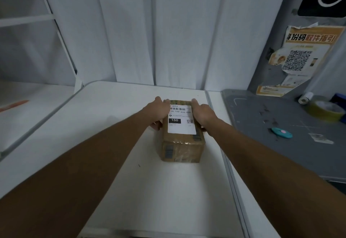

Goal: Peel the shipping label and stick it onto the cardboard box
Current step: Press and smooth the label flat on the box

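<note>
The box point(182, 140) is sitting on the white table point(168, 191), the label point(181, 120) (printed "150") lying flat on its top. The left hand point(159, 110) and right hand point(203, 113) are clasping its sides, fingers clamped around it.

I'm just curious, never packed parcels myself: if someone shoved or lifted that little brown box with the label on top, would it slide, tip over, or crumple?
The cardboard box sits low and flat on the smooth white table, so it would probably slide rather than tip. Its taped, square edges suggest it stays stiff. Both hands, left hand and right hand, flank it, though it looks small enough for one.
</note>
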